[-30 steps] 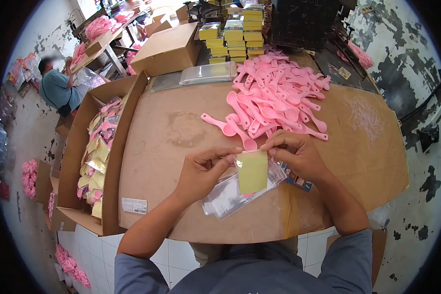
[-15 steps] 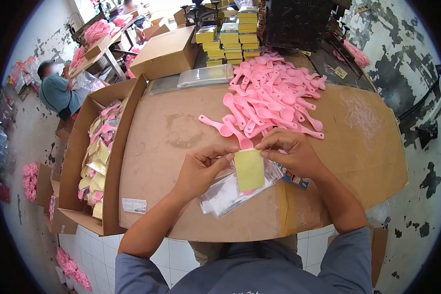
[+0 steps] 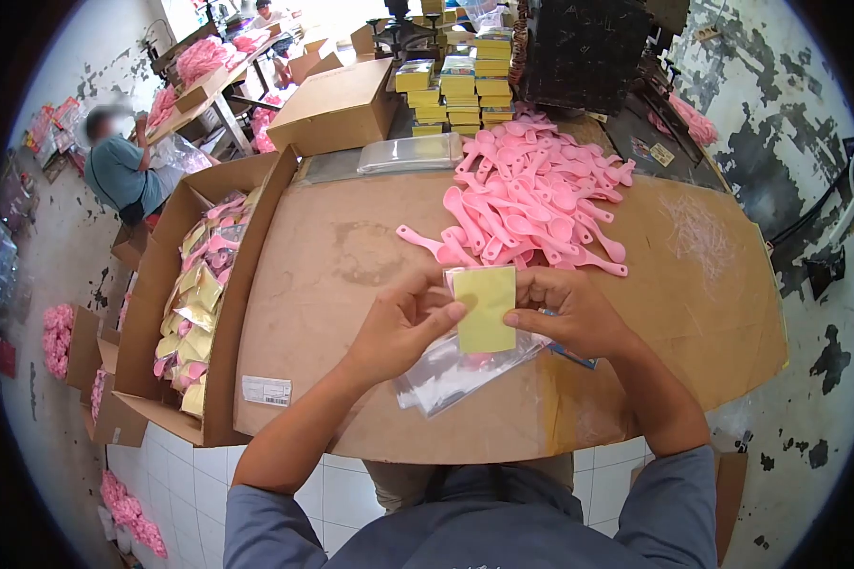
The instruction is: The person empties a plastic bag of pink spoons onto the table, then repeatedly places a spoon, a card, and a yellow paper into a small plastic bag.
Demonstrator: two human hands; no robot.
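A pale yellow rectangular card (image 3: 487,313) is held up between my two hands, with what looks like a clear plastic edge along its upper left. My left hand (image 3: 406,322) pinches its left side with the thumb in front. On the right side, my right hand (image 3: 565,308) grips it the same way, fingers behind. Beneath lie clear plastic bags (image 3: 436,379), partly hidden, and a bit of pink shows just below the card. Beyond my hands spreads a heap of pink plastic spoons (image 3: 531,204). A blue printed piece (image 3: 574,357) is partly covered by my right hand.
At left stands an open cardboard box (image 3: 220,356) of packed bags. Farther back are a closed carton (image 3: 327,109), a clear plastic case (image 3: 408,154) and stacks of yellow-edged cards (image 3: 460,95). Loose strands (image 3: 695,232) lie at right. A person (image 3: 119,175) sits at far left.
The yellow card has risen slightly toward the spoon heap, and my fingers have moved from its top corners down to its sides. The view has shifted a little.
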